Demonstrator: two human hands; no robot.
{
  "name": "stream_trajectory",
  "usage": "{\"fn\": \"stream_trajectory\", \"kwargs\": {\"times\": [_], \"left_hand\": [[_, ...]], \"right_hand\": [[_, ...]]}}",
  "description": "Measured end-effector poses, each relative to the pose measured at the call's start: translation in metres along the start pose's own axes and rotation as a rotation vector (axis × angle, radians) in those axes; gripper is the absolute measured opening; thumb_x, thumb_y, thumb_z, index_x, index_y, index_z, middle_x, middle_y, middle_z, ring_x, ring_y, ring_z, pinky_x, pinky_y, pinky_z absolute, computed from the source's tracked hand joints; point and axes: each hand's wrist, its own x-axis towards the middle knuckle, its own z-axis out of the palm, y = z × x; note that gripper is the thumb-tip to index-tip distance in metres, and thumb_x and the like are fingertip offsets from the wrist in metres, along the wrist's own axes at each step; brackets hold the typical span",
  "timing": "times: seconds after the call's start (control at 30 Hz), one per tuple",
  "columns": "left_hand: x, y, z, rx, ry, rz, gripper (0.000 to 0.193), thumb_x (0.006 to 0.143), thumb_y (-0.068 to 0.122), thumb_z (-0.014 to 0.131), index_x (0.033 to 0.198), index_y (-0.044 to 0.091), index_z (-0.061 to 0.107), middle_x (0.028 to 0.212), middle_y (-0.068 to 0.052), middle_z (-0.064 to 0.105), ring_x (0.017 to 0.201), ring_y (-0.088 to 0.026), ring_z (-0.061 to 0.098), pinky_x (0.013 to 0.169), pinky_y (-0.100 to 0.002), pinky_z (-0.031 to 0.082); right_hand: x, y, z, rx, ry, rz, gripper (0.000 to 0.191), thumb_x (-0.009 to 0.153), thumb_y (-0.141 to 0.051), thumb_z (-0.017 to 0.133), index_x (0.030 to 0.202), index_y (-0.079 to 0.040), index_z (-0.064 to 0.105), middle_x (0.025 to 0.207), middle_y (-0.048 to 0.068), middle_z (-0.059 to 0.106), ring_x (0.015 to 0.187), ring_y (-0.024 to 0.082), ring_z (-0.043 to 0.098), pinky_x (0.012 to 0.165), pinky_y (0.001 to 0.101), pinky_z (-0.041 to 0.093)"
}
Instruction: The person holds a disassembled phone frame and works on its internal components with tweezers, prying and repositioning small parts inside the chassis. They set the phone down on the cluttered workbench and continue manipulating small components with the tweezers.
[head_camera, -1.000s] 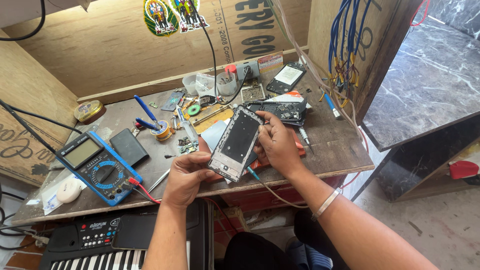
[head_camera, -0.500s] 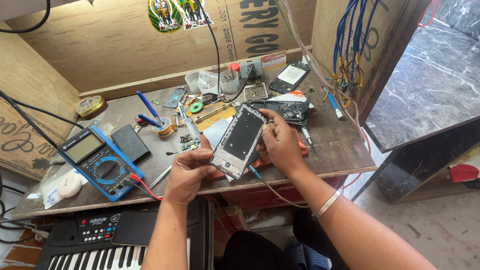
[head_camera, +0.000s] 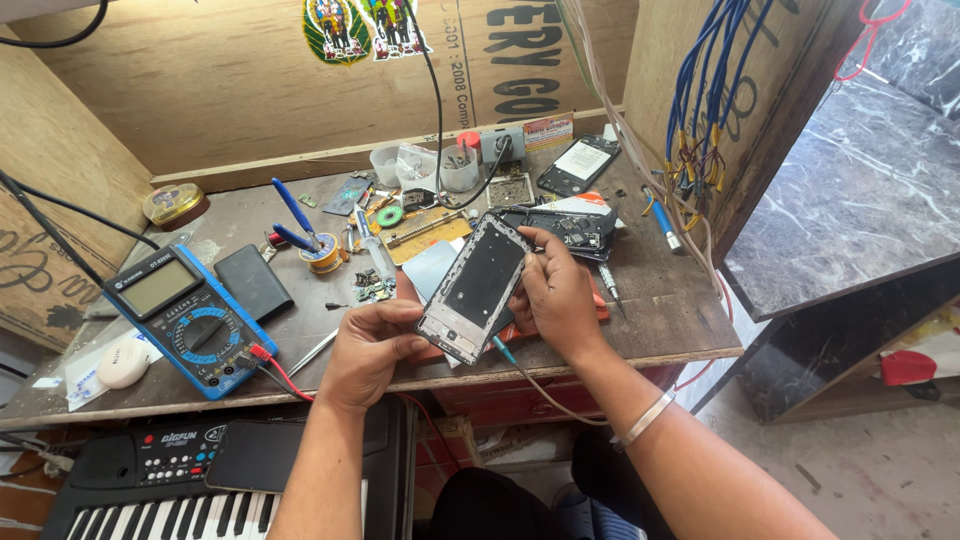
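Phone frame (head_camera: 476, 288): opened handset shell, silver edge, dark inner face, tilted with its top toward the upper right; centre of the frame, held just above the front part of the workbench (head_camera: 660, 310).

Left hand (head_camera: 372, 340): below and left of centre; thumb and fingers closed on the frame's lower left edge.

Right hand (head_camera: 556, 296): right of centre; fingers wrapped round the frame's right side, holding it. A metal bangle (head_camera: 642, 420) sits on that wrist. A thin tool with a teal tip (head_camera: 503, 350) shows under this hand; whether the hand grips it cannot be told.

Multimeter (head_camera: 188, 318): blue case, grey screen, round dial, lying flat at left of centre; red lead (head_camera: 280, 372) plugged in at its lower right corner.

Black rectangular slab (head_camera: 252, 282): just beside the multimeter, to its upper right.

Blue-handled pliers (head_camera: 296, 218): upper left of centre, near a spool of copper-coloured wire (head_camera: 324, 252).

Second phone (head_camera: 578, 164): dark, face up, upper right of centre, near the back wall.

Clear plastic cups (head_camera: 460, 168): upper centre, small parts inside.

Round tin (head_camera: 172, 204): upper left, at the back edge of the bench.

White oval object (head_camera: 124, 362): far left, on a plastic bag.

Electronic keyboard (head_camera: 150, 480): lower left, under the bench edge, with a dark phone (head_camera: 262, 454) lying on it.

Bundle of blue wires (head_camera: 712, 90): hanging at upper right
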Motion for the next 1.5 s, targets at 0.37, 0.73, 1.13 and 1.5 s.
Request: {"fn": "stream_trajectory", "kwargs": {"times": [0.37,0.73,1.13,1.5], "left_hand": [[0.0015,-0.0014,-0.0006,0.012,0.026,0.006,0.030,0.078,-0.016,0.077,0.105,-0.005,0.074,0.107,-0.020,0.074,0.097,-0.028,0.075,0.082,-0.039,0.066],[0.0025,-0.0042,-0.0031,0.024,0.014,0.050,0.031,0.078,-0.017,0.079,0.106,-0.004,0.074,0.108,-0.015,0.074,0.101,-0.023,0.074,0.089,-0.035,0.065],[0.0022,-0.0005,0.0017,0.006,0.034,0.008,0.029,0.077,-0.016,0.078,0.104,-0.005,0.074,0.106,-0.016,0.074,0.096,-0.026,0.075,0.080,-0.038,0.067],[0.0016,-0.0003,0.0015,0.013,0.026,0.022,0.030,0.077,-0.016,0.078,0.105,-0.004,0.074,0.106,-0.017,0.074,0.098,-0.026,0.074,0.083,-0.038,0.066]], "right_hand": [[-0.0014,-0.0067,-0.0004,-0.014,0.011,0.020,0.039,0.102,-0.011,0.052,0.139,0.000,0.055,0.073,0.001,0.067,0.059,0.004,0.063,0.053,0.0197,0.053],[-0.0002,-0.0034,-0.0022,0.047,-0.018,0.024,0.040,0.103,-0.011,0.052,0.141,-0.001,0.052,0.074,0.000,0.066,0.057,0.003,0.060,0.048,0.0183,0.046],[-0.0004,-0.0018,-0.0035,0.059,-0.015,0.061,0.036,0.105,-0.012,0.051,0.139,0.000,0.053,0.073,0.001,0.067,0.057,0.003,0.061,0.047,0.0168,0.046],[0.0002,0.0003,-0.0036,0.106,-0.039,0.013,0.037,0.104,-0.011,0.052,0.139,0.001,0.051,0.074,0.001,0.067,0.057,0.004,0.060,0.051,0.0186,0.048]]}}
